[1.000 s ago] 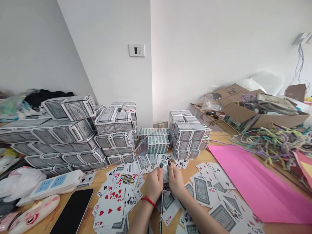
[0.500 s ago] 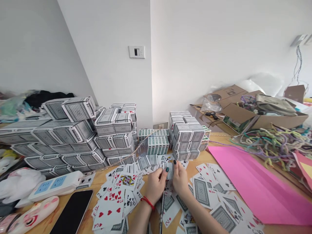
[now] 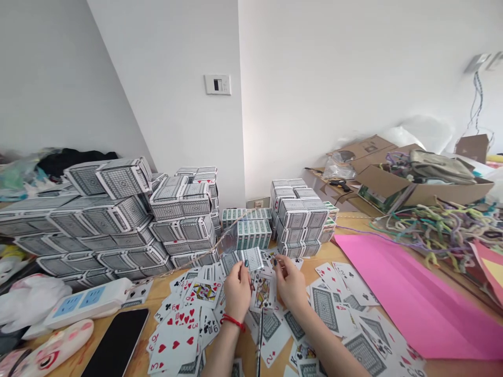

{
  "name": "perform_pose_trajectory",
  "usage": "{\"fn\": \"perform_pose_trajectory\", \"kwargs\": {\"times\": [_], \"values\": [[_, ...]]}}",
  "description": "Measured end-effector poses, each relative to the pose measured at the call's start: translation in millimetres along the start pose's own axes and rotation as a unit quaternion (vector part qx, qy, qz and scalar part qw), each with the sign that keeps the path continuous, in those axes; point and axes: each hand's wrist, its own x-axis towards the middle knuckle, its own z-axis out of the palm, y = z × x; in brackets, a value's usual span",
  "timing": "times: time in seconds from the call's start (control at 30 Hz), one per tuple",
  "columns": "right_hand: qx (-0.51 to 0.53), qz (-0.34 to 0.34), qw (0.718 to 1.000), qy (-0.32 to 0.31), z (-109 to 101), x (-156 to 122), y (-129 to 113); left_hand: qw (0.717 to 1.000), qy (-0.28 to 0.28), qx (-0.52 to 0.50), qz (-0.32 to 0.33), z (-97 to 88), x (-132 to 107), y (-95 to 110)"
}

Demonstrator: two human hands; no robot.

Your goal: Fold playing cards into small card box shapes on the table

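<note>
Both your hands are working close together over loose playing cards (image 3: pixel 176 335) that are lying spread beneath and either side of them. Your left hand (image 3: pixel 237 290) is pinching the left edge of a face-up court card (image 3: pixel 262 291) while your right hand (image 3: pixel 291 285) is gripping its right edge, so the card is sitting between them. Off to the right of your right hand a pink sheet (image 3: pixel 408 298) is lying flat, just beyond your fingertips green-backed decks (image 3: pixel 253 233) are standing, and left of your left hand card-built blocks (image 3: pixel 118 220) are piling up.

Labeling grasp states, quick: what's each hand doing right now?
Left hand: closed, pinching a patterned-back card.
Right hand: fingers curled beside a face card; grip cannot be told.
</note>
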Motion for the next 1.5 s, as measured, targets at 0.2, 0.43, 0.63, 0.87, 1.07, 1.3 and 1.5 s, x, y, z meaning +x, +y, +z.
{"fn": "perform_pose_trajectory", "kwargs": {"times": [0.2,0.43,0.63,0.87,1.07,1.3,1.5], "values": [[-0.110,-0.035,0.993,-0.019,3,0,0,0.999,0.008,-0.031,-0.019,-2.7,2,0],[-0.143,-0.036,0.988,-0.036,6,-3,1,0.995,-0.008,-0.093,-0.036,-6.2,-1,12],[-0.147,-0.037,0.986,-0.065,2,-3,0,0.994,0.018,-0.108,-0.026,-7.8,0,10],[-0.141,-0.093,0.968,-0.187,-14,-2,-11,0.997,-0.008,-0.073,-0.006,-6.6,0,7],[-0.148,-0.068,0.965,-0.206,-16,1,-13,0.999,-0.016,-0.048,0.011,-4.5,2,-1],[-0.152,-0.048,0.966,-0.206,-12,2,-8,0.999,-0.026,-0.005,0.021,-3.6,1,-1],[-0.167,-0.021,0.960,-0.223,-13,5,-8,0.998,-0.031,0.049,0.039,-2.3,1,-4]]}}
